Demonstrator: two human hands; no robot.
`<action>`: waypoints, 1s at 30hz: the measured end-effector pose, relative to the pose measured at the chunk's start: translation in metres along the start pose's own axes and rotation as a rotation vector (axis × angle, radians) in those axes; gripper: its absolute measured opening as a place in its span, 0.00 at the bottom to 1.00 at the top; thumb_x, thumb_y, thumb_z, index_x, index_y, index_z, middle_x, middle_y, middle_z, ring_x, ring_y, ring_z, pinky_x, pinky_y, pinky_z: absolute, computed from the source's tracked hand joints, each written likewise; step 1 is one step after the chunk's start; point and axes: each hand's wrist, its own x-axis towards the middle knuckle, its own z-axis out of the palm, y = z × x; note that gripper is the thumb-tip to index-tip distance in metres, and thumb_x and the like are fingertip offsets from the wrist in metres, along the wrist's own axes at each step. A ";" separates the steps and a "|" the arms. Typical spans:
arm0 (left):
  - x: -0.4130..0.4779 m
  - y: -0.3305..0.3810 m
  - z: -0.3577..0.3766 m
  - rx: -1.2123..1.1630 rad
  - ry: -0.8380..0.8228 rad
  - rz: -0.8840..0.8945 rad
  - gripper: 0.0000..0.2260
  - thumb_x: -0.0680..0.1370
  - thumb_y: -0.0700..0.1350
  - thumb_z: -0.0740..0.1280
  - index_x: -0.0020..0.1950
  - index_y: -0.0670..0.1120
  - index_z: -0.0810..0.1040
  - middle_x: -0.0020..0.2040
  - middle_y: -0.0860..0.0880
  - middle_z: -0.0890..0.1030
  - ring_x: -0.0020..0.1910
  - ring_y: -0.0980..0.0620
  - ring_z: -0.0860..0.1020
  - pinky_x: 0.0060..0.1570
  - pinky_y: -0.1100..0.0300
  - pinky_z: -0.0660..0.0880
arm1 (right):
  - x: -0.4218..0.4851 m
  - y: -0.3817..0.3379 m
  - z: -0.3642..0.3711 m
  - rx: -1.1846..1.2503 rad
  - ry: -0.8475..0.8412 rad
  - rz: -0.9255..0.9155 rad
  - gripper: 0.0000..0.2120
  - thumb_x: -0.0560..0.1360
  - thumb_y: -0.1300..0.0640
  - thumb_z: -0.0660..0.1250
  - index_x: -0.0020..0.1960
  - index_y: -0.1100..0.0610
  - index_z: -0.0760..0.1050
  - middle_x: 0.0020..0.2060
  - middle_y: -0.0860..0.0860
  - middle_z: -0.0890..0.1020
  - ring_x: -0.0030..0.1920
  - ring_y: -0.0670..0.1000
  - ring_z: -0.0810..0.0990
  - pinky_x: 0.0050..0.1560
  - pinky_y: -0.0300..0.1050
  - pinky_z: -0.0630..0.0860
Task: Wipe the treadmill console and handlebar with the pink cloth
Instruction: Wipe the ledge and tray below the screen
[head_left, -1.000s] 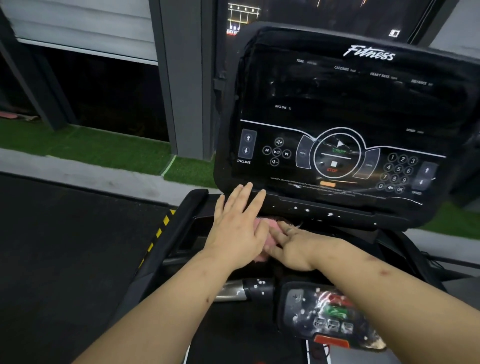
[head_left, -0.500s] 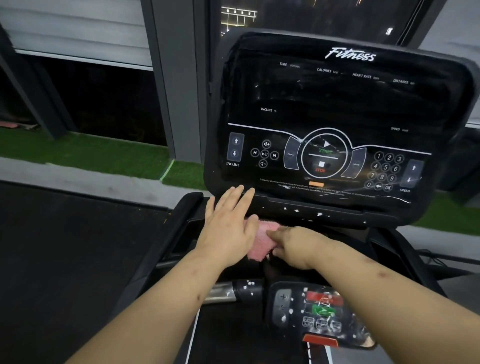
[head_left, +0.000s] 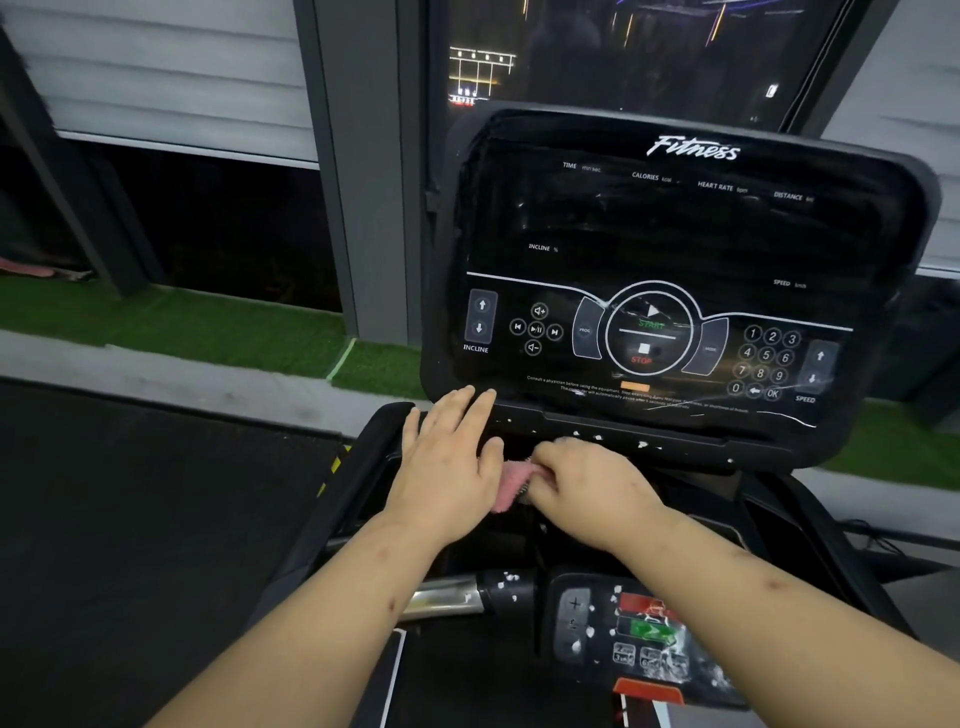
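Observation:
The black treadmill console (head_left: 675, 270) fills the upper right, its lower lip speckled with white spots. Just below that lip lies the pink cloth (head_left: 511, 486), bunched between my two hands. My left hand (head_left: 449, 467) lies flat with straight fingers, its palm over the cloth's left part and its fingertips at the console's lower left corner. My right hand (head_left: 582, 483) has curled fingers pinching the cloth's right end. A chrome and black handlebar (head_left: 467, 595) runs below my forearms, next to a small control pad (head_left: 639, 631).
The treadmill's black left side rail (head_left: 343, 467) with yellow stripes slopes down to the left. A grey pillar (head_left: 363, 182), green turf (head_left: 171, 327) and dark floor (head_left: 130, 519) lie beyond and to the left.
My right hand's fingers have curled round the cloth's end, gathering it into a narrower bunch. My left hand stays flat in place. The camera has tilted up slightly.

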 end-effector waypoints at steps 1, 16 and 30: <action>0.000 -0.002 -0.001 -0.009 0.012 0.000 0.26 0.85 0.53 0.56 0.83 0.54 0.59 0.83 0.52 0.59 0.82 0.56 0.52 0.81 0.43 0.45 | 0.002 -0.006 -0.001 0.022 0.062 -0.013 0.09 0.79 0.45 0.61 0.44 0.47 0.69 0.43 0.45 0.74 0.44 0.50 0.77 0.43 0.48 0.75; -0.012 -0.018 -0.011 -0.013 0.138 0.020 0.27 0.81 0.43 0.63 0.81 0.50 0.63 0.79 0.49 0.64 0.79 0.50 0.59 0.81 0.45 0.53 | 0.056 -0.034 0.024 -0.134 0.544 -0.163 0.22 0.67 0.64 0.76 0.53 0.54 0.68 0.43 0.56 0.74 0.30 0.57 0.74 0.28 0.45 0.64; -0.005 0.013 0.027 0.170 -0.004 0.098 0.34 0.82 0.52 0.58 0.85 0.52 0.48 0.86 0.49 0.47 0.84 0.49 0.40 0.81 0.45 0.39 | 0.035 -0.001 -0.013 -0.074 0.442 -0.182 0.23 0.79 0.50 0.60 0.71 0.54 0.74 0.61 0.53 0.79 0.58 0.55 0.79 0.60 0.55 0.77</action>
